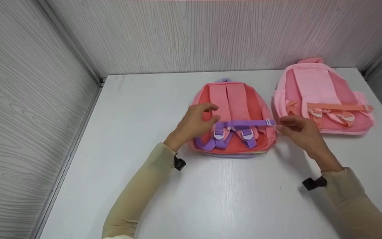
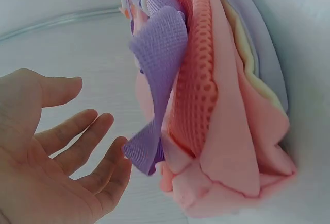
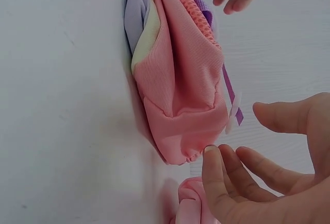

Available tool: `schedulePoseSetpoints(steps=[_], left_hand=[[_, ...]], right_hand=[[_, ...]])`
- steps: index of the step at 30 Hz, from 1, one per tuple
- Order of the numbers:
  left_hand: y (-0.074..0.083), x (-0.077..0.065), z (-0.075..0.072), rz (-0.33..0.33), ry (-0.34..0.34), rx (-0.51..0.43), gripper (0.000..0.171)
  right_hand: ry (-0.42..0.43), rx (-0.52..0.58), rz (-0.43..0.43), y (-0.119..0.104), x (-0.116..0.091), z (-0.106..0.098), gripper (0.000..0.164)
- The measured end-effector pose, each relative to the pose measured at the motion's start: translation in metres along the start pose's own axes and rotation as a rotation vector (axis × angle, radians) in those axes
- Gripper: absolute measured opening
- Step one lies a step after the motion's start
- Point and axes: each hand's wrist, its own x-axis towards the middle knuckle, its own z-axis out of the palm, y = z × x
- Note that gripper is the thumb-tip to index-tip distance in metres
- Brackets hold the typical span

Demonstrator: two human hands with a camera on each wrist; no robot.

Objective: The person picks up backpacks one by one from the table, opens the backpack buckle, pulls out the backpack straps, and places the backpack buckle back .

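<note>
A coral-pink child's backpack (image 1: pixel 237 99) lies on the table with its shoulder-strap side up. Across its lower part runs a purple strap (image 1: pixel 254 123) with a white buckle (image 1: pixel 270 122) at the right end. Over the backpack's left side hovers my left hand (image 1: pixel 196 120), thumb and fingers apart, holding nothing. In the left wrist view a loose purple webbing end (image 2: pixel 162 64) hangs close to its fingertips. My right hand (image 1: pixel 300 132) is beside the buckle, its thumb spread from the bent fingers with nothing between them. Its fingertips are near the backpack's side pocket (image 3: pixel 191 136); contact is unclear.
A second, lighter pink backpack (image 1: pixel 317 86) with orange straps lies at the back right, close to my right hand. The white table (image 1: pixel 217 199) ends at a wood-grain back panel (image 1: pixel 191 36), with a side panel (image 1: pixel 15 109) on the left.
</note>
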Motion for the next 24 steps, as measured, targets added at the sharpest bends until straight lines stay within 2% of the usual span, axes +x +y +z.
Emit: schedulePoseSetpoints(steps=[4, 10, 14, 19, 24], left_hand=[[-0.011, -0.009, -0.012, -0.005, 0.045, -0.016, 0.039], [-0.03, -0.021, -0.023, 0.0, 0.098, -0.021, 0.038], [-0.039, -0.033, -0.026, -0.022, 0.122, -0.016, 0.04], [-0.051, -0.049, -0.025, -0.096, 0.134, -0.015, 0.044], [-0.06, -0.063, -0.02, -0.215, 0.087, -0.069, 0.054]], right_hand=[[0.013, 0.005, -0.033, 0.001, -0.005, -0.001, 0.047], [-0.005, 0.003, -0.004, 0.005, -0.007, -0.001, 0.051], [-0.034, 0.008, 0.002, 0.01, -0.008, 0.002, 0.054], [-0.081, 0.051, -0.009, 0.013, -0.011, 0.007, 0.054], [-0.109, 0.103, -0.003, 0.013, -0.016, 0.012, 0.059]])
